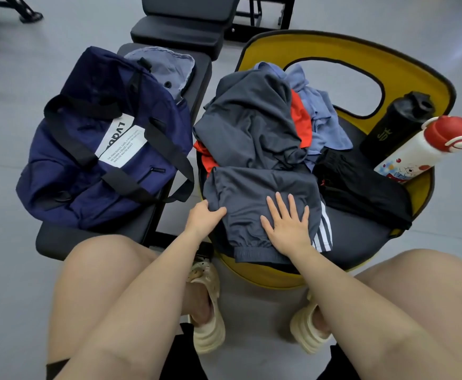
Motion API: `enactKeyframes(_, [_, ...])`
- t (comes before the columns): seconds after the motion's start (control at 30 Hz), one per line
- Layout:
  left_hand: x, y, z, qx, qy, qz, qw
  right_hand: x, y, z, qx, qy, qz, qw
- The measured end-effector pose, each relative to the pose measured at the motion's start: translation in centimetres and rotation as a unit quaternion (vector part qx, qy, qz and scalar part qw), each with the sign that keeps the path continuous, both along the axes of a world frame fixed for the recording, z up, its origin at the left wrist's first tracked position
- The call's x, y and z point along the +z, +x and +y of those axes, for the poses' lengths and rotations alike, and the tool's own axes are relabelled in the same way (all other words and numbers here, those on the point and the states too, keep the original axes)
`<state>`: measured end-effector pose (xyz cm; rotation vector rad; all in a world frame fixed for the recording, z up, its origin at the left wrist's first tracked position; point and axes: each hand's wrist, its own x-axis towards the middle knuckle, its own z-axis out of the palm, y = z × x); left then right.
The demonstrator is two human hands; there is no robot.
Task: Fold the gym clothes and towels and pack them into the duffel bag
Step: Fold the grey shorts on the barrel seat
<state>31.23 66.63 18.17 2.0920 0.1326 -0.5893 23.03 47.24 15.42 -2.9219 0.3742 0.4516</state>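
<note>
Pinching grey shorts (254, 193) in left hand (203, 219) grip, right hand (287, 223) flat on top.

Black bench (196, 67) at 10 o'clock: navy duffel (100, 149) and a blue-grey cloth (166, 67) are carried. Yellow chair (405, 69) at 1 o'clock: clothes heap (262, 138), black bottle (394, 124) and white bottle (422, 149) are borne on its seat.

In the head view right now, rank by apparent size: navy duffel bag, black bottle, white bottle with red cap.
1. navy duffel bag, clearly largest.
2-3. white bottle with red cap and black bottle look alike; unranked.
</note>
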Motion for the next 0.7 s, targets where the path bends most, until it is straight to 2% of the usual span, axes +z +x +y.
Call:
enactKeyframes(0.13, [1.3,-0.8,-0.9,-0.035,0.053,-0.054,0.997,1.0,0.4,-0.1,0.002,0.005,0.034,0.999])
enactKeyframes(0.17, [1.7,-1.1,-1.2,-0.043,0.074,-0.060,0.995,1.3,0.5,0.1,0.001,0.003,0.027,1.000])
enactKeyframes(0.23, [2.6,-1.3,-2.0,-0.057,0.091,-0.071,0.992,2.2,0.4,0.8,-0.010,0.035,-0.045,0.998])
enactKeyframes(0.27, [3.0,-1.4,-2.5,-0.066,0.092,-0.080,0.990,2.7,0.3,1.3,-0.028,0.094,-0.095,0.991])
enactKeyframes(0.33, [3.9,-1.6,-3.3,-0.086,0.105,-0.099,0.986,3.9,0.3,2.5,-0.090,0.258,-0.154,0.950])
enactKeyframes(0.4, [4.7,-2.0,-4.2,-0.106,0.103,-0.103,0.984,5.4,0.7,3.6,-0.156,0.374,-0.136,0.904])
enactKeyframes(0.47, [5.4,-2.6,-5.2,-0.109,0.053,-0.086,0.989,6.7,1.3,4.3,-0.200,0.429,-0.100,0.875])
enactKeyframes(0.5, [5.6,-2.8,-5.6,-0.091,0.000,-0.060,0.994,7.1,1.6,4.3,-0.214,0.435,-0.086,0.870])
enactKeyframes(0.53, [5.8,-3.0,-6.0,-0.062,-0.068,-0.014,0.996,7.2,1.7,4.2,-0.223,0.433,-0.077,0.870])
enactKeyframes(0.6, [6.3,-3.0,-6.4,-0.011,-0.196,0.083,0.977,7.3,1.7,3.7,-0.230,0.433,-0.075,0.868])
enactKeyframes(0.7, [6.1,-2.7,-6.8,-0.028,-0.246,0.109,0.963,7.2,1.2,2.4,-0.221,0.462,-0.098,0.853])
